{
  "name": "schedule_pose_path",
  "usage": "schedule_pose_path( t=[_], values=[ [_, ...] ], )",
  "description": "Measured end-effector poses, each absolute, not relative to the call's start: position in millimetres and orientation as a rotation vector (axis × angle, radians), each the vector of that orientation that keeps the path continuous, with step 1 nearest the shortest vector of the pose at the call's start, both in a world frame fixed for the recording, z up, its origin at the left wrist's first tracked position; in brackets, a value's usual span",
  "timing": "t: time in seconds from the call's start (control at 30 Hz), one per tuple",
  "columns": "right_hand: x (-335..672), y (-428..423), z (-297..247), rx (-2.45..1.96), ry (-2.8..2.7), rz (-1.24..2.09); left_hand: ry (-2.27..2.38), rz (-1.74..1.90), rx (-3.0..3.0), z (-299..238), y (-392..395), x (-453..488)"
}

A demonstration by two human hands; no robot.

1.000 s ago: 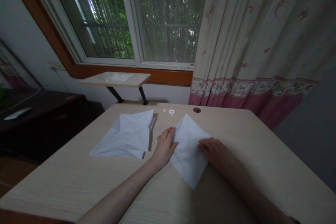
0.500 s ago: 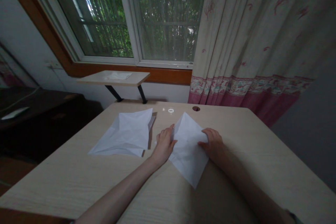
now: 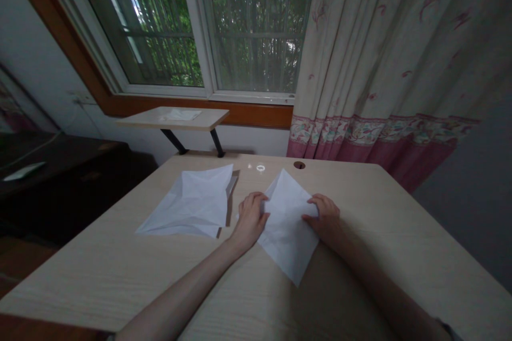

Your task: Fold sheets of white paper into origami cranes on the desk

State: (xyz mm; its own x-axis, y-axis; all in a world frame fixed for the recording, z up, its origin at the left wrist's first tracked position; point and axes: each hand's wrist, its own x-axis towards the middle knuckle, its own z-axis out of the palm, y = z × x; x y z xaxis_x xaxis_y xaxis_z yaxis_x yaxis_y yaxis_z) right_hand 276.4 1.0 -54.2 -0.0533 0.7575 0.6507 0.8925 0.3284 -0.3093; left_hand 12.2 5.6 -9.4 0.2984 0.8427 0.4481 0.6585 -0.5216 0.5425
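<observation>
A white sheet of folded paper [image 3: 288, 229] lies on the desk before me, diamond-shaped, with one corner pointing away and one toward me. My left hand [image 3: 253, 217] grips its left corner, thumb on top and fingers curled at the edge. At the right corner my right hand [image 3: 325, 218] pinches the paper in the same way. Fingertips under the sheet are hidden. To the left of my left hand rests a loose stack of creased white papers [image 3: 200, 197], its edges slightly lifted off the desk.
The pale wooden desk [image 3: 100, 277] has a round cable hole [image 3: 299, 165] at its back edge. A small raised shelf [image 3: 144, 117] stands at the back left, with white paper [image 3: 184, 114] on it. Behind are a window [image 3: 256, 26] and a patterned curtain [image 3: 384, 64].
The fingers of my left hand have curled a little more over the paper's left edge. The paper and my right hand have barely moved.
</observation>
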Motion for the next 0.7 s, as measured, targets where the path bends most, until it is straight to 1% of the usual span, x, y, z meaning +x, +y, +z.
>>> schedule_pose_path(
  t=[0.5,0.6,0.7],
  values=[
    [273,0,-43,-1.371,-1.738,-0.096,1.165,1.236,2.174,-11,9,13],
    [272,0,-42,-1.382,-1.720,-0.073,1.163,1.219,2.168,-10,8,12],
    [273,-2,-40,-1.364,-1.752,-0.089,1.224,1.127,2.152,-7,5,11]
  ],
)
